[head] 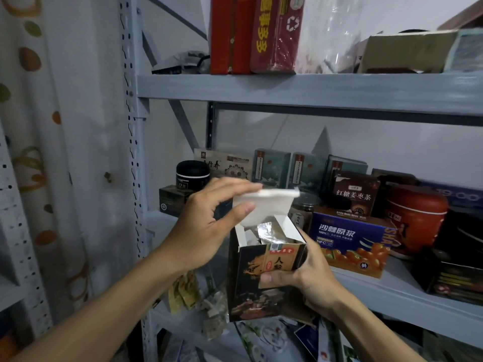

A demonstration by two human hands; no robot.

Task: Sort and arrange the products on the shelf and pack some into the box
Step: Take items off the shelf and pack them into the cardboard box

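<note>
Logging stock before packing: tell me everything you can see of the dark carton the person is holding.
The dark carton is a tall cardboard box, upright, printed in black, brown and gold with Chinese characters. Its top is open: the white-lined lid flap is lifted, pinched by the left hand. Silvery foil packets show inside. The right hand grips its right side, holding it in front of the shelf.
</note>
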